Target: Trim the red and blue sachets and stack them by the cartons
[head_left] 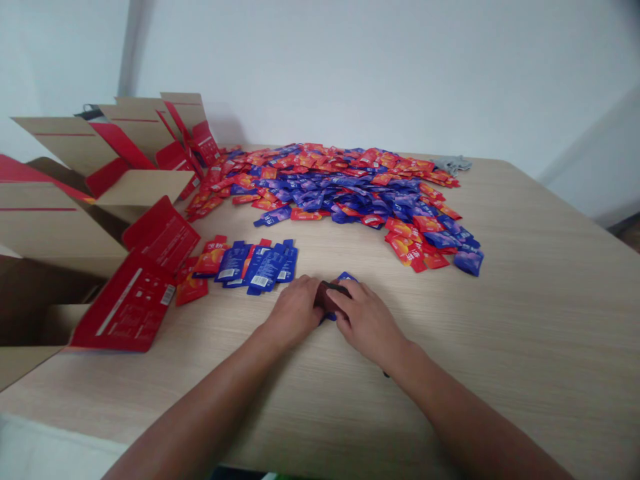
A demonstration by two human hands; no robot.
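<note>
Close together over the middle of the table, my left hand [296,305] and my right hand [373,321] are closed around a small dark brown and black block-like object [327,298]. Its exact kind cannot be made out, since fingers cover much of it. Beneath it lies a blue sachet [347,276], with only its edges showing above and below. Left of my hands, several blue sachets [268,268] and red-orange sachets [213,256] lie overlapping in a loose row, some with barcodes facing up.
A wide heap of red-orange and blue sachets [345,190] spreads along the back of the table [500,347]. Open cardboard boxes [113,183] with red printed flaps [133,303] stand on the left. Grey crumpled cloth [453,164] lies at the back right. A small dark item [385,375] shows beside my right wrist.
</note>
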